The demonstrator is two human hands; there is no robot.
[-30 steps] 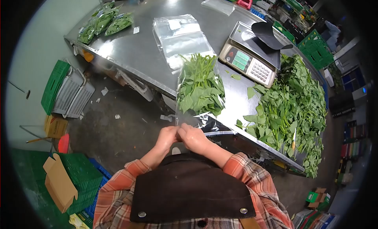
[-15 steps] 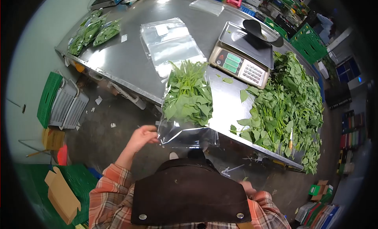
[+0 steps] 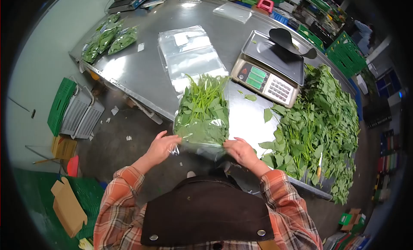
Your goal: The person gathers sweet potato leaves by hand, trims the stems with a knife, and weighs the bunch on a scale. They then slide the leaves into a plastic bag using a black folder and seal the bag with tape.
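A clear plastic bag of leafy greens (image 3: 202, 114) lies at the table's near edge, stems pointing away from me and leaves toward me. Its open end is folded in at my side. My left hand (image 3: 162, 147) pinches the left corner of that end, where a bit of film sticks out below the fingers. The right corner is gripped by my right hand (image 3: 243, 152), its fingertips partly hidden against the film. Just beyond the greens lies a stack of flat clear bags (image 3: 189, 52).
A digital scale (image 3: 269, 73) with a black object (image 3: 286, 38) on its pan stands to the right. Beside it is a large heap of loose greens (image 3: 316, 125) with a knife (image 3: 319, 166). Filled bags (image 3: 103, 39) lie far left. Crates (image 3: 77, 110) stand on the floor.
My right hand has come up from beside the apron to the bag's right corner. The loose open end has been folded in, and both hands now hold it.
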